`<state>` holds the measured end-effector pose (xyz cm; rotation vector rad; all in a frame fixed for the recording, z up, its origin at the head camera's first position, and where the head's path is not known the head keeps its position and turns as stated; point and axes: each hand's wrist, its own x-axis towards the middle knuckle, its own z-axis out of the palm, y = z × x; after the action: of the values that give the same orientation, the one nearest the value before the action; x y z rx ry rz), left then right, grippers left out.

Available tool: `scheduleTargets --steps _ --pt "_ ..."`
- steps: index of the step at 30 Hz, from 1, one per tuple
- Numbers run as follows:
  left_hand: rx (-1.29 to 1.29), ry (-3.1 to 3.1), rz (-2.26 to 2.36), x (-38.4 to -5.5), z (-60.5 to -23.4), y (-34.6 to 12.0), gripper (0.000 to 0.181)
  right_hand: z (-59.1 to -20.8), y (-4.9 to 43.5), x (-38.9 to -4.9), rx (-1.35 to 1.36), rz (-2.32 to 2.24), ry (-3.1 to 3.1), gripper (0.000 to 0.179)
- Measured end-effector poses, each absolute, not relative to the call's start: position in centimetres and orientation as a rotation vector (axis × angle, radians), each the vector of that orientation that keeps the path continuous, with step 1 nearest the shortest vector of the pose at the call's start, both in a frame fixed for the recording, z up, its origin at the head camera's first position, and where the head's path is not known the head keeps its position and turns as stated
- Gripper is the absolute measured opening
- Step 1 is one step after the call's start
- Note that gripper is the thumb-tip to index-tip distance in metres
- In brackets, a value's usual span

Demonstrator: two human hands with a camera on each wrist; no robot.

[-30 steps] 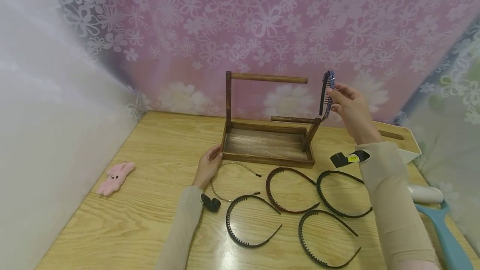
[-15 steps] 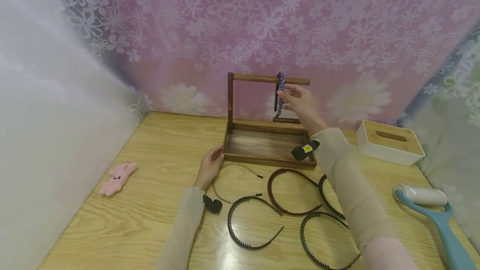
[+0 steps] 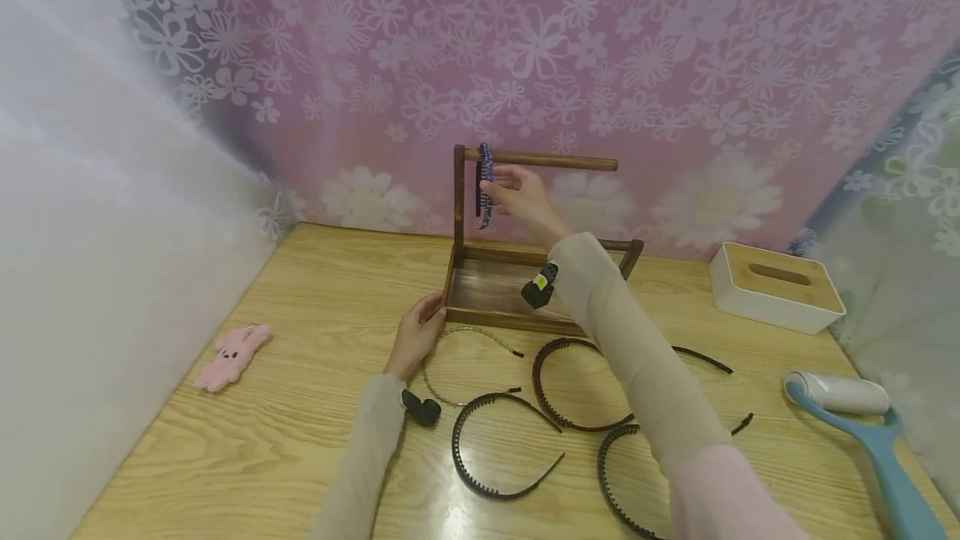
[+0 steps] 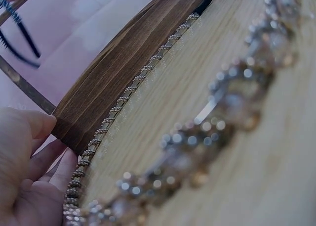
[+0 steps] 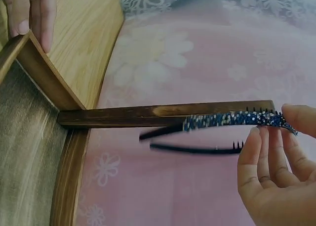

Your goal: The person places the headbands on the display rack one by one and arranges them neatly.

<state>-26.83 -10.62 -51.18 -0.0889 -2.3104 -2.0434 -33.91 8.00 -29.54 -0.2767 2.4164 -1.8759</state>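
Note:
A blue glittery headband [image 3: 487, 182] with comb teeth hangs astride the upper bar of a dark wooden rack [image 3: 459, 211], close to its left post. Thumb and fingers of my right hand [image 3: 527, 202] pinch its glittery side; the right wrist view shows the headband's [image 5: 222, 119] black ends pointing down beside the post. My left hand [image 3: 416, 336] grips the front left corner of the rack's tray, thumb against the wooden wall [image 4: 128, 58]. Beside that hand lies a beaded headband [image 3: 468, 329] on the table. My right forearm hides part of the tray.
Several dark toothed headbands [image 3: 459, 448] lie in front of the rack, some partly under my right arm. A tissue box [image 3: 772, 307] and a lint roller [image 3: 840, 394] are at the right. A pink plush toy [image 3: 232, 357] lies at the left on the wooden table [image 3: 300, 440].
My right hand has carried the blue headband leftward from beyond the rack's right end, along the upper bar to near the left post. My left hand has stayed at the tray corner.

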Motion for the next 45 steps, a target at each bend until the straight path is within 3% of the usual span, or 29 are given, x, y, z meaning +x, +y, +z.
scheduleTargets --steps 11,21,29,45 --pt "-0.084 -2.324 -2.052 -26.8 -51.0 -10.6 0.041 -31.2 7.0 -34.0 -0.382 -1.771 2.49 0.046" --pt "-0.087 -2.323 -2.034 -26.7 -51.0 -11.0 0.041 -36.5 9.8 -31.8 -0.276 -1.765 2.398 0.038" --pt "-0.082 -2.339 -2.035 -26.4 -50.9 -10.8 0.041 -40.3 14.9 -27.7 -0.281 -1.716 2.375 0.041" --pt "-0.086 -2.284 -2.079 -26.2 -50.8 -10.7 0.041 -44.7 30.2 -18.1 -0.114 -1.33 2.654 0.044"
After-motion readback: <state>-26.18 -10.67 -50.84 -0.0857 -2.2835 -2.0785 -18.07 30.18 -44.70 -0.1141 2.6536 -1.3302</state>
